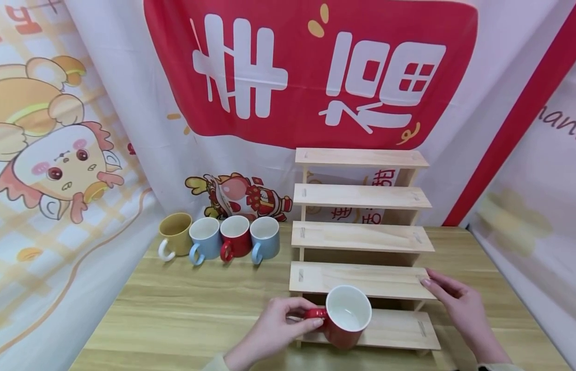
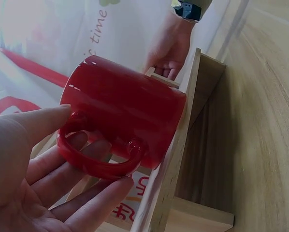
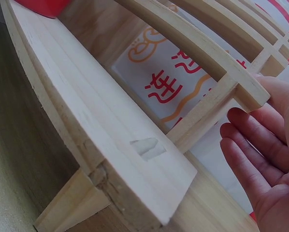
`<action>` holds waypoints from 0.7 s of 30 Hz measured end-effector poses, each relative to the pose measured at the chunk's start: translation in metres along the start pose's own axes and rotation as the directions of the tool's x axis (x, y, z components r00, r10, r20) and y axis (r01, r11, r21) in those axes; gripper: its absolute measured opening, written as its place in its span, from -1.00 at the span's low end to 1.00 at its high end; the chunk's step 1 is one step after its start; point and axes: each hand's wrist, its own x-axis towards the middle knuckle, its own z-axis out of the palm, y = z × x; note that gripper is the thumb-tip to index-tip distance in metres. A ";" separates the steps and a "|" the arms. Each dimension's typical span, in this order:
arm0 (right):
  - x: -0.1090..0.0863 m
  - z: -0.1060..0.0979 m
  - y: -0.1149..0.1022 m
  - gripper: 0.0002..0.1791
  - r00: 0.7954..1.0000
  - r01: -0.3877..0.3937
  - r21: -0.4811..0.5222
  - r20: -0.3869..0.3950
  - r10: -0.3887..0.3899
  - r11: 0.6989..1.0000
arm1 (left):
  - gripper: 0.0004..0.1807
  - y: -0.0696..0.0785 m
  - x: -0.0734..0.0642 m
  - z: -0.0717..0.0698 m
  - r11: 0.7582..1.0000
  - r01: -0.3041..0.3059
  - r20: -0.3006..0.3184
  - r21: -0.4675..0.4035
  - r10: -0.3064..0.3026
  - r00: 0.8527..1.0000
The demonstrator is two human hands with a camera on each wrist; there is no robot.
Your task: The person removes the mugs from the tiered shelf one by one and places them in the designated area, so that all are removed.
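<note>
A red mug [image 1: 342, 336] with a white inside stands upright on the lowest step of a stepped wooden rack [image 1: 362, 237]. My left hand [image 1: 279, 325] pinches its handle [image 2: 98, 166], with the thumb by the top of the handle and fingers underneath. In the left wrist view the mug's base [image 2: 176, 128] meets the step board. My right hand [image 1: 461, 305] pinches the right end of the second step from the bottom, thumb on top. The right wrist view shows its other fingers [image 3: 253, 150] loosely extended below that board end [image 3: 253, 94].
Left of the rack, a mustard mug [image 1: 178, 238] with a white handle, a light blue mug [image 1: 208, 245], a red mug [image 1: 238, 243] and another light blue mug [image 1: 267, 245] stand in a row on the wooden table [image 1: 185, 314]. A printed curtain [image 1: 250, 149] hangs behind.
</note>
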 end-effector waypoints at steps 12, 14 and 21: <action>0.000 0.000 0.001 -0.47 1.000 -0.021 0.011 0.004 0.021 1.000 | -0.87 0.000 0.000 0.003 1.000 -0.018 -0.024 0.018 0.018 1.000; 0.000 0.000 0.002 -0.47 1.000 -0.022 0.016 0.002 0.022 1.000 | -0.87 0.000 0.000 0.003 1.000 -0.025 -0.025 0.014 0.025 0.999; 0.001 0.000 0.002 -0.47 1.000 -0.020 0.012 -0.004 0.020 1.000 | -0.85 -0.001 -0.004 0.003 0.998 -0.052 -0.027 -0.028 0.052 0.998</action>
